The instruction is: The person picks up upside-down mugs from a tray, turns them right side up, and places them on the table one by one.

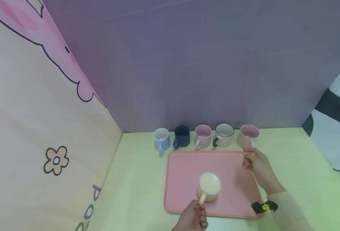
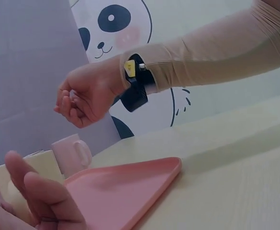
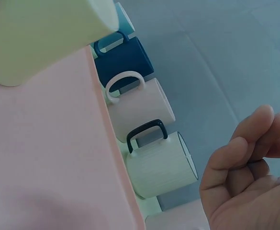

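My left hand grips the handle of a pale yellow mug, with the fingers curled round it. The mug is over the pink tray, and in the right wrist view its pale side fills the upper left corner. My right hand is raised over the tray's far right corner, close to the handle of the rightmost pink mug. Its fingers are loosely bent with nothing between them, as the left wrist view also shows.
Along the back wall stand a light blue mug, a dark blue mug, another pink mug and a white mug with a black handle. Their handles face the tray. A pale green table lies beneath, with printed walls at both sides.
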A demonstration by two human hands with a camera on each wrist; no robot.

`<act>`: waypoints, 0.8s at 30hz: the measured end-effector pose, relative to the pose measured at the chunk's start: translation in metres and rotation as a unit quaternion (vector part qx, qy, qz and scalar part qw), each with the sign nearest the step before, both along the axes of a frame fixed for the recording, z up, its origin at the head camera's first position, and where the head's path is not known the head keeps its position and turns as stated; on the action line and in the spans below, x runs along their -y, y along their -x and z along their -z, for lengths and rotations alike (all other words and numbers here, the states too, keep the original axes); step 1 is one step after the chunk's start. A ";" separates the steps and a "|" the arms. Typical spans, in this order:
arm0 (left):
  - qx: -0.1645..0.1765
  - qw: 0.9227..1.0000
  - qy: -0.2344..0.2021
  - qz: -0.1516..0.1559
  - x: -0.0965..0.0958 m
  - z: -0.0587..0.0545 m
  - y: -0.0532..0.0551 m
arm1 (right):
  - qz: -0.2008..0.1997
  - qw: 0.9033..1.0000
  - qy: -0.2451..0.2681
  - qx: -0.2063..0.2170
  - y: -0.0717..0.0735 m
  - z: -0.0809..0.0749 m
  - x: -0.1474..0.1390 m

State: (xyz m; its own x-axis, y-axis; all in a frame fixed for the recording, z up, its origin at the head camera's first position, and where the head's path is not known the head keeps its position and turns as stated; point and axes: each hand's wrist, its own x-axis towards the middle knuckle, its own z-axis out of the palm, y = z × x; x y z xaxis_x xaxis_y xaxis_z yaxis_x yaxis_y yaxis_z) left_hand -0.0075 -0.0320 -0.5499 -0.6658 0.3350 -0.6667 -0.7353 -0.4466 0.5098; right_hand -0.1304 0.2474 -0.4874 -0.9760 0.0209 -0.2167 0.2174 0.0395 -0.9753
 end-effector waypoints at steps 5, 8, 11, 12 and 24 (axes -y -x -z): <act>0.009 0.998 -0.003 -0.056 -0.001 -0.003 0.002 | -0.005 1.000 -0.016 0.009 -0.002 0.006 0.000; 0.004 0.998 -0.011 -0.063 0.000 -0.004 0.005 | -0.008 0.999 -0.028 0.017 -0.002 0.008 -0.002; -0.016 0.998 -0.018 -0.063 0.002 -0.007 0.009 | -0.007 0.999 -0.026 0.018 -0.002 0.009 -0.002; -0.023 0.998 -0.020 -0.063 0.004 -0.008 0.010 | -0.006 1.000 -0.022 0.016 -0.003 0.009 -0.002; -0.199 0.974 0.106 -0.002 0.012 -0.025 0.029 | 0.015 0.998 0.057 -0.003 -0.006 0.014 -0.009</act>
